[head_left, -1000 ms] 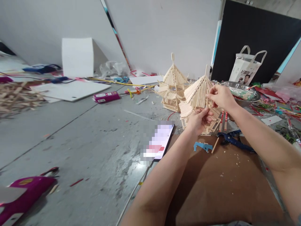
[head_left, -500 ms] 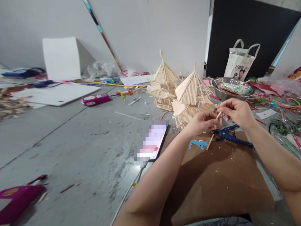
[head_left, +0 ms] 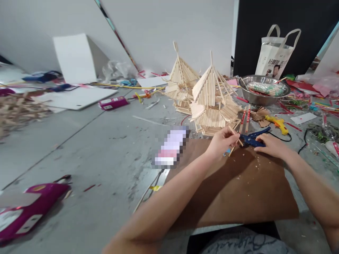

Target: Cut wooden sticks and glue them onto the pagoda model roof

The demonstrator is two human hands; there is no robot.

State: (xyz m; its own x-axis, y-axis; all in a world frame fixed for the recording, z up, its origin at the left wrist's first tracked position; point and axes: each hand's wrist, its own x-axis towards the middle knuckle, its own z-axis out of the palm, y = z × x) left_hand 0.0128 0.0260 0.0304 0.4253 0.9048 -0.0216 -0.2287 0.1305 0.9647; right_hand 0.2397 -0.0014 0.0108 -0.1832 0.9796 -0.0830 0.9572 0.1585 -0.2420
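Observation:
My left hand is closed in a pinch on a thin wooden stick, held tilted just above the brown board. To its right, my right hand has its fingers closed round the lower handle of the blue pliers. The jaws of the pliers lie close to the stick. Another short stick rests below my left hand, beside a bit of blue plastic that the hand partly hides. Two stick-built pavilions with pointed roofs stand behind: a nearer pavilion and a farther pavilion.
The brown board lies before me, strewn with small chips. A phone with a cable lies to its left. Behind the pliers are a yellow glue gun, red-marked sticks and a steel bowl. Purple devices sit at left.
My right hand has left the stick and come down to the pliers. My left hand still has the stick, now tilted the other way. The camera view has shifted.

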